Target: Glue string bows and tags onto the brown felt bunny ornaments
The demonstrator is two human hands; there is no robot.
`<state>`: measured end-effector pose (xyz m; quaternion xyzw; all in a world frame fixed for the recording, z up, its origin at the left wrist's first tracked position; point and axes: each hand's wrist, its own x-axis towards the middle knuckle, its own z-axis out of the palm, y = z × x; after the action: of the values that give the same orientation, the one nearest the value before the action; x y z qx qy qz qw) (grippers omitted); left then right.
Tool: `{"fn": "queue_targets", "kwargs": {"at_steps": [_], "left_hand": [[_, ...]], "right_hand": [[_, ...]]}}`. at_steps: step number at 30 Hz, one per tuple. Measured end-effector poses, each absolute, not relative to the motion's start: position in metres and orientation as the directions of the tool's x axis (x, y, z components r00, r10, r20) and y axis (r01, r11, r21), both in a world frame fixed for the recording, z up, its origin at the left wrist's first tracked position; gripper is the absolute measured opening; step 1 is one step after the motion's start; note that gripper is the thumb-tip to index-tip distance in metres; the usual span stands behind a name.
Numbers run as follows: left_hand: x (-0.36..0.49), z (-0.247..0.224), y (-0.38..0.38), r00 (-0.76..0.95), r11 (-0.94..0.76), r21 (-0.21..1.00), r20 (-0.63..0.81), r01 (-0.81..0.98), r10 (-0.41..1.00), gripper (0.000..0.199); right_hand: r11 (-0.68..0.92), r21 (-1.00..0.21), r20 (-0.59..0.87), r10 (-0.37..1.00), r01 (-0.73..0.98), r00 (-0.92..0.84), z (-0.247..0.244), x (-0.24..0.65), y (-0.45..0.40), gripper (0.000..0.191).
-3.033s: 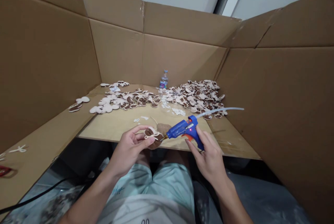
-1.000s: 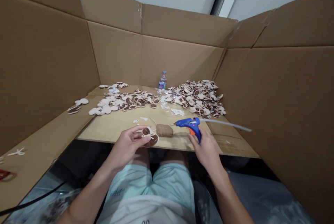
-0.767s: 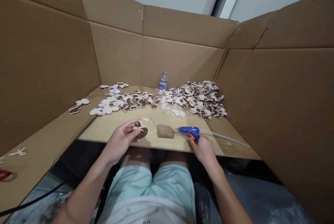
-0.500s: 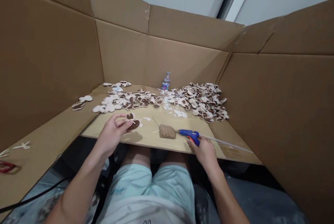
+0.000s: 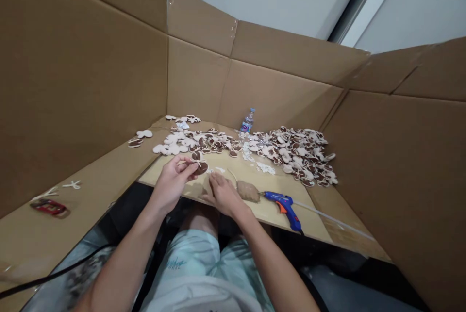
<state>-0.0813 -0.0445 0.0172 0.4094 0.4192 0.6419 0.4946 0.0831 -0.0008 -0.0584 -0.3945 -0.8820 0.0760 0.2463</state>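
Observation:
My left hand (image 5: 174,181) pinches a brown felt bunny-shaped piece (image 5: 200,167) with a white rim and a white string bow, held over the near edge of the pale board (image 5: 302,212). My right hand (image 5: 224,194) reaches in from the right, fingers stretched forward and thumb apart. Its fingertips are by small white pieces (image 5: 219,170) on the board. Right of that hand, the blue glue gun (image 5: 282,201) with an orange trigger lies untouched, its nozzle against a brown pad (image 5: 248,190). A clear glue stick (image 5: 333,218) sticks out of its back.
A large heap of bunny pieces (image 5: 304,154) lies at the back right, with more at the back left. A plastic bottle (image 5: 247,121) stands behind them. White paper bits (image 5: 265,168) lie mid-board. Red-handled snips (image 5: 49,206) lie left. Cardboard walls (image 5: 287,89) surround the surface.
My right hand has let go of the glue gun and moved left to the small white pieces. My left hand still holds the bunny piece. The view has shifted left.

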Motion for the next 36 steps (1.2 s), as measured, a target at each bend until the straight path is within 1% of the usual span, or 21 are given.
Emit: {"fn": "queue_targets", "kwargs": {"at_steps": [2, 4, 7, 10, 14, 16, 18, 19, 21, 22, 24, 28, 31, 36], "left_hand": [[-0.083, 0.017, -0.045, -0.192, -0.186, 0.943, 0.135, -0.275, 0.972, 0.029], [-0.084, 0.017, -0.045, -0.201, -0.227, 0.942, 0.179, -0.248, 0.963, 0.025], [-0.083, 0.015, -0.045, -0.201, -0.276, 0.937, 0.234, -0.213, 0.951, 0.021], [-0.08, 0.015, -0.047, -0.201, -0.28, 0.944, 0.244, -0.176, 0.949, 0.018], [-0.075, 0.017, -0.051, -0.189, -0.288, 0.947, 0.26, -0.141, 0.947, 0.014], [-0.072, 0.019, -0.054, -0.169, -0.291, 0.949, 0.269, -0.124, 0.948, 0.012], [-0.068, 0.022, -0.058, -0.145, -0.3, 0.948, 0.284, -0.104, 0.948, 0.012], [-0.065, 0.024, -0.061, -0.133, -0.307, 0.947, 0.294, -0.092, 0.947, 0.012], [-0.06, 0.028, -0.067, -0.104, -0.313, 0.947, 0.306, -0.067, 0.946, 0.013], [-0.057, 0.03, -0.07, -0.09, -0.313, 0.948, 0.308, -0.058, 0.947, 0.014], [-0.052, 0.033, -0.077, -0.07, -0.313, 0.948, 0.309, -0.052, 0.949, 0.015], [-0.045, 0.036, -0.087, -0.055, -0.332, 0.941, 0.328, -0.065, 0.943, 0.016], [-0.043, 0.037, -0.091, -0.041, -0.337, 0.938, 0.334, -0.076, 0.942, 0.016], [-0.039, 0.037, -0.096, -0.013, -0.329, 0.941, 0.329, -0.074, 0.944, 0.014]], "right_hand": [[0.688, -0.349, 0.345, 0.726, 0.637, -0.595, -0.061, 0.081, -0.001, 0.036], [0.69, -0.388, 0.35, 0.724, 0.612, -0.595, -0.065, 0.086, -0.009, 0.027], [0.659, -0.48, 0.376, 0.751, 0.579, -0.543, -0.073, 0.094, -0.023, 0.018], [0.591, -0.596, 0.425, 0.807, 0.544, -0.41, -0.083, 0.098, -0.034, 0.017], [0.484, -0.75, 0.475, 0.868, 0.451, -0.143, -0.084, 0.099, -0.045, 0.011], [0.436, -0.834, 0.457, 0.889, 0.338, -0.018, -0.076, 0.099, -0.052, 0.011], [0.363, -0.927, 0.371, 0.924, 0.1, 0.087, -0.063, 0.1, -0.061, 0.018], [0.317, -0.947, 0.31, 0.944, -0.046, 0.114, -0.055, 0.101, -0.066, 0.021], [0.25, -0.93, 0.226, 0.967, -0.269, 0.117, -0.042, 0.103, -0.075, 0.024], [0.242, -0.915, 0.218, 0.97, -0.324, 0.109, -0.036, 0.104, -0.08, 0.024], [0.263, -0.886, 0.237, 0.965, -0.382, 0.115, -0.026, 0.107, -0.087, 0.022], [0.385, -0.84, 0.34, 0.922, -0.382, 0.184, -0.013, 0.113, -0.099, 0.021], [0.458, -0.808, 0.412, 0.889, -0.37, 0.201, -0.007, 0.116, -0.105, 0.018], [0.427, -0.817, 0.39, 0.904, -0.387, 0.174, -0.006, 0.119, -0.105, 0.019]]}}
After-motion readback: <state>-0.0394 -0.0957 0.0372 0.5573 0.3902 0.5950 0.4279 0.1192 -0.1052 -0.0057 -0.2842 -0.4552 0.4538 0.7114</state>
